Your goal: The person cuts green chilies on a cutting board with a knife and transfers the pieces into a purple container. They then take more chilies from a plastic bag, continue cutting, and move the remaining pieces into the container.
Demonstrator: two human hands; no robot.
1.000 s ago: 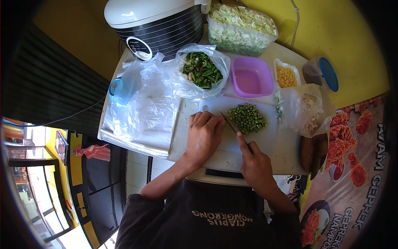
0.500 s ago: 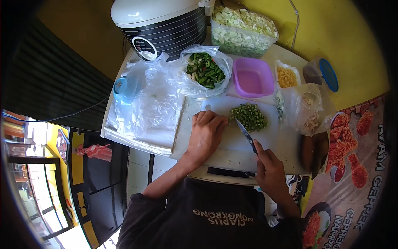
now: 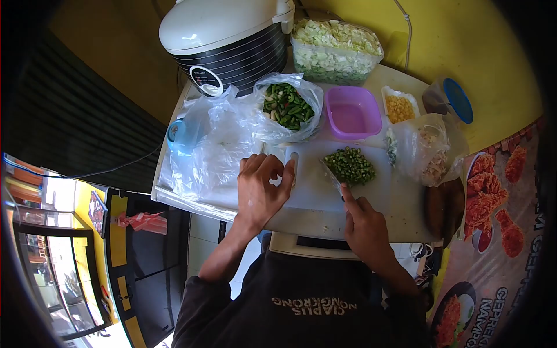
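Note:
My right hand (image 3: 365, 226) grips a knife (image 3: 335, 178), its blade slanting up to the left edge of a pile of chopped green chilies (image 3: 350, 166). The pile lies on a white cutting board (image 3: 310, 194). My left hand (image 3: 261, 188) is at the board's left edge, near its handle slot (image 3: 294, 163). Its fingers are loosely curled, with a gap showing between thumb and index finger; I see nothing held in it. Behind the board stands an open plastic bag (image 3: 316, 119) of whole green chilies (image 3: 288, 106), beside a purple tub (image 3: 353, 132).
A rice cooker (image 3: 232, 52) and a box of shredded cabbage (image 3: 335, 58) stand at the back. Clear plastic bags (image 3: 217, 142) cover the left side. To the right are a yellow-filled tray (image 3: 400, 108), a blue-lidded container (image 3: 457, 100) and a bag with pale pieces (image 3: 432, 151).
My left hand has moved left, away from the chilies to the board's edge, and its fingers have loosened. My right hand has shifted slightly left with the knife.

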